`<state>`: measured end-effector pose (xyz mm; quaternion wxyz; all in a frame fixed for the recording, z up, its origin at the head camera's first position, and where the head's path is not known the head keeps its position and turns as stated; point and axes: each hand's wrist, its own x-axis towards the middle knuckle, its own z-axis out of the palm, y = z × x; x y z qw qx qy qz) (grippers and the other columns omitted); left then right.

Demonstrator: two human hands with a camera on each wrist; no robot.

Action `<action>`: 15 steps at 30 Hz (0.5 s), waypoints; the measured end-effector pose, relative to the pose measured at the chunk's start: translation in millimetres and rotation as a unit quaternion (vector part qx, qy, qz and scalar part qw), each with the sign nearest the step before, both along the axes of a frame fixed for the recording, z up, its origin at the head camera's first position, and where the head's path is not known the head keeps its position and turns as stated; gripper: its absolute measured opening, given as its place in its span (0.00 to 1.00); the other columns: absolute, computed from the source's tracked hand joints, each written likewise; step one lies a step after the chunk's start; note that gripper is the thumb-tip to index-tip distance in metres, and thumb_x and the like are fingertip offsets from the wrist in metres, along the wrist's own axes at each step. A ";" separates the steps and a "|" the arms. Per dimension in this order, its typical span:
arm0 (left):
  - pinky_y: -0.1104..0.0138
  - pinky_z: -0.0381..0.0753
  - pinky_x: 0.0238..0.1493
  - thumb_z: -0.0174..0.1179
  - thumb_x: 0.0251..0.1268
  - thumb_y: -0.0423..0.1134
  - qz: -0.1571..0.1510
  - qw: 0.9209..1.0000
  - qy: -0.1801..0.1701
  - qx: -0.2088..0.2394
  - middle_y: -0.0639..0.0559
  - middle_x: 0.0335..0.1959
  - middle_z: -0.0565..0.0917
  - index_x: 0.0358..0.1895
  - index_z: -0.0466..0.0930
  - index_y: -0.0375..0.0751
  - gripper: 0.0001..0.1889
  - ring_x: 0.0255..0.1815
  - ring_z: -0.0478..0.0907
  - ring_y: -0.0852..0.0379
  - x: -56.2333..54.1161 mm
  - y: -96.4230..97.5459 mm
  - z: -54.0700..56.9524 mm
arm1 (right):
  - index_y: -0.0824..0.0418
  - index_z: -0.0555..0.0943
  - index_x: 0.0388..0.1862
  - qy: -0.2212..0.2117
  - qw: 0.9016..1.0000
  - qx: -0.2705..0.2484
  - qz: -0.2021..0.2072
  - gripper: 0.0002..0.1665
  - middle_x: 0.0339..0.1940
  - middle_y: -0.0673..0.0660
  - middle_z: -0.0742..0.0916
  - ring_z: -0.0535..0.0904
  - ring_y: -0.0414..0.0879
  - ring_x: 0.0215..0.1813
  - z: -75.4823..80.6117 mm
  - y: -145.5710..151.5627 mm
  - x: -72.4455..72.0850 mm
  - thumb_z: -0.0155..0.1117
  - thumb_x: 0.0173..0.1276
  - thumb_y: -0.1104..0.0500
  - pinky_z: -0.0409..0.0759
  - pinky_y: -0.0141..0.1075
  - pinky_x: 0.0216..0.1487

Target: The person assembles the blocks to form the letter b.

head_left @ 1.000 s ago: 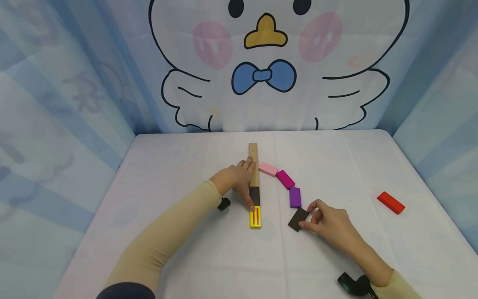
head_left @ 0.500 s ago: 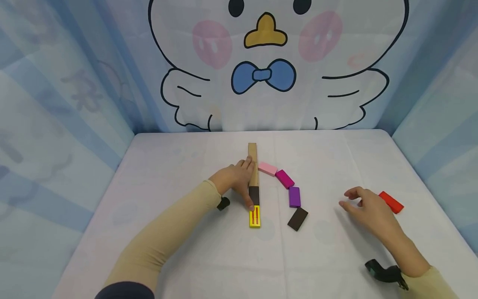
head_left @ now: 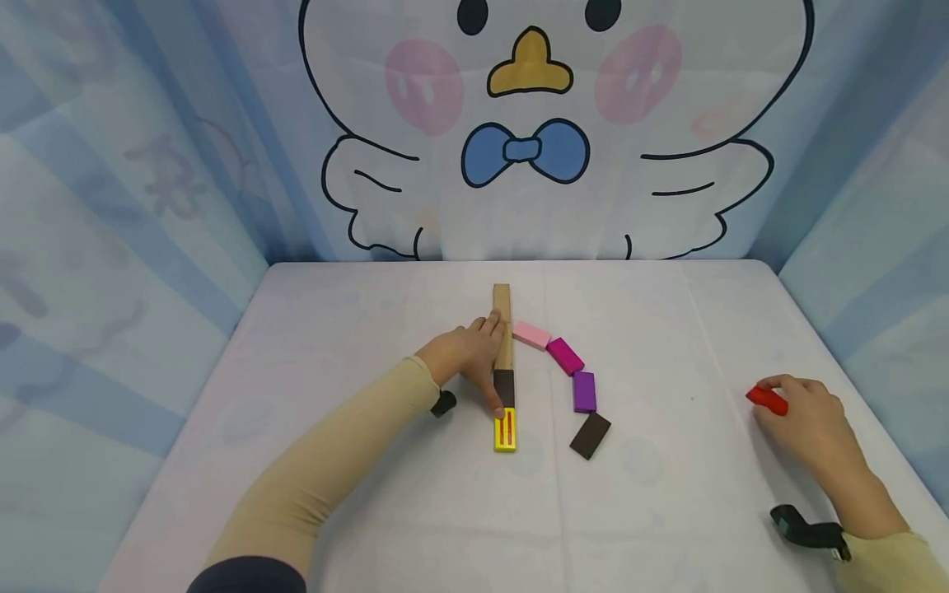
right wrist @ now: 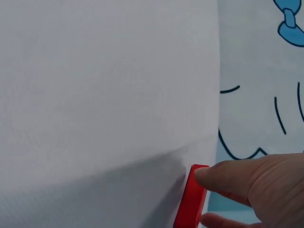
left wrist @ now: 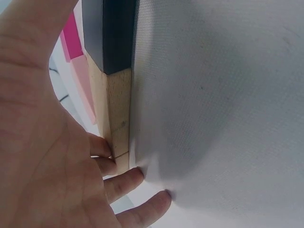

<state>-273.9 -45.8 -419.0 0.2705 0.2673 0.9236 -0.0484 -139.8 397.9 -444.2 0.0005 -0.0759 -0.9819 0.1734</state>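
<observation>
Fingers of your right hand [head_left: 811,416] curl round the red block [head_left: 767,400] near the right edge of the table [head_left: 356,329]; the right wrist view shows a fingertip on the block's upper end and another below it, so you are pinching it, and I cannot tell whether it is lifted off the cloth. That block lies well apart from the other pieces.

Your left hand [head_left: 469,358] rests flat and relaxed, fingers straight, pressed along the left side of the wooden strip [head_left: 503,329] that runs away from you down the middle of the table. One finger reaches along the strip's dark brown section [head_left: 505,387], just above the yellow block [head_left: 506,431] that sits at its near end. The left wrist view shows the fingertips touching the wood's side.

To the right of the strip a curved row of flat blocks lies: pink block [head_left: 531,334], magenta block [head_left: 566,355], purple block [head_left: 584,391], then a dark brown block [head_left: 590,435], each close beside the next.
</observation>
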 end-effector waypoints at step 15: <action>0.46 0.55 0.82 0.74 0.35 0.79 -0.003 1.000 0.001 -0.004 0.38 0.86 0.30 0.84 0.31 0.35 0.83 0.87 0.40 0.40 1.5 1.1 1.5 | 0.76 0.72 0.60 -0.008 1.000 -0.009 0.026 0.26 0.53 0.82 0.78 0.74 0.73 0.48 0.7 -3.3 2.5 0.67 0.68 0.66 0.80 0.64 0.42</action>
